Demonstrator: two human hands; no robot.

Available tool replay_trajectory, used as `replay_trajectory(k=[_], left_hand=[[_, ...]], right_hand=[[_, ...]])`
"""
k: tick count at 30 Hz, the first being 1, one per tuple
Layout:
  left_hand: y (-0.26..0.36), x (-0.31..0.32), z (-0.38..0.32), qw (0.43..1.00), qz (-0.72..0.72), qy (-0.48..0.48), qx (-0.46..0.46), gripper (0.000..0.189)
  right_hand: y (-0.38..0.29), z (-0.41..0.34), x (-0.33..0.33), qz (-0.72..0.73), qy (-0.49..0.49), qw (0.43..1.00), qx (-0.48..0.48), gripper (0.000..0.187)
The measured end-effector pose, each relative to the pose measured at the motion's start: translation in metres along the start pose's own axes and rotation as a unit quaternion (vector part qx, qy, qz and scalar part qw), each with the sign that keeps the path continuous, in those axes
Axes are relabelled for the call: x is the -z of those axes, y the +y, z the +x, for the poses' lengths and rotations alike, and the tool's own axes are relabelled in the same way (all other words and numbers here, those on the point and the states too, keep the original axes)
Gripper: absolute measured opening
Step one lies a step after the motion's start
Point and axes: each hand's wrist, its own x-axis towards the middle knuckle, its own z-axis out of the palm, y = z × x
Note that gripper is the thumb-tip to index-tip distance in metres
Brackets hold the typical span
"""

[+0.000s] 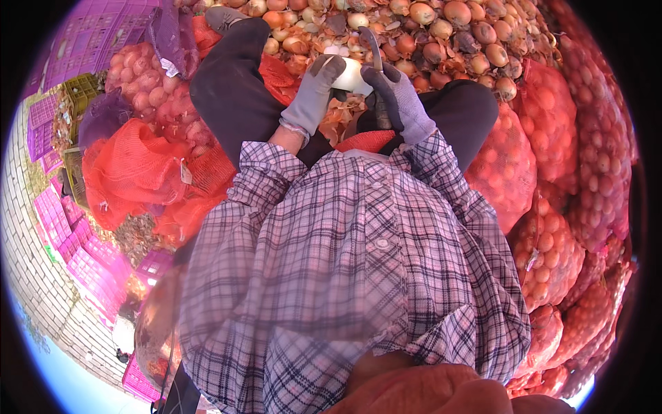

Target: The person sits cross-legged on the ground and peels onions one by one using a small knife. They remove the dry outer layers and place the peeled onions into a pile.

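Observation:
A peeled white onion (347, 76) sits between my two gloved hands above my lap. My left hand (312, 93), in a grey work glove with darker fingertips, grips the onion from its left side. In my right hand (401, 101), gloved the same way, is a knife with a curved blade (373, 46); the blade points forward and the handle's end shows below the palm. Fingers of the right hand also touch or nearly touch the onion's right side. Loose onion skins (341, 116) lie beneath the hands, between my bent legs.
A heap of unpeeled onions (439, 28) and papery skins spreads in front. Red mesh sacks full of onions (545, 116) are stacked on the right. At left are a filled sack (139, 77), crumpled red netting (134, 171) and purple plastic crates (98, 36).

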Motion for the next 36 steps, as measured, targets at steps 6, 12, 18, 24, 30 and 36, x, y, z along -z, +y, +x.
replay_trajectory(k=[6, 12, 18, 24, 30, 36], left_hand=[[0.005, -0.011, -0.006, 0.985, 0.154, 0.042, -0.066, 0.048], [0.004, -0.01, -0.006, 0.991, 0.128, 0.011, -0.046, 0.043], [0.003, -0.002, -0.001, 0.999, -0.026, -0.022, 0.025, 0.049], [0.003, -0.008, -0.003, 0.979, 0.185, 0.063, -0.062, 0.049], [-0.001, -0.01, -0.005, 0.976, 0.191, 0.057, -0.085, 0.049], [0.007, -0.011, -0.011, 0.976, 0.214, 0.024, -0.04, 0.048]], right_hand=[[-0.008, -0.004, 0.01, -0.049, -0.048, 0.997, -0.034, 0.042], [0.011, 0.0, 0.012, -0.068, -0.02, 0.997, 0.004, 0.039], [0.021, 0.004, 0.01, -0.037, 0.008, 0.999, 0.035, 0.034], [0.006, -0.002, 0.01, -0.033, -0.024, 0.999, 0.012, 0.039], [0.006, 0.002, 0.014, -0.051, -0.057, 0.996, 0.037, 0.041], [-0.005, -0.006, 0.016, -0.092, -0.087, 0.992, -0.007, 0.036]])
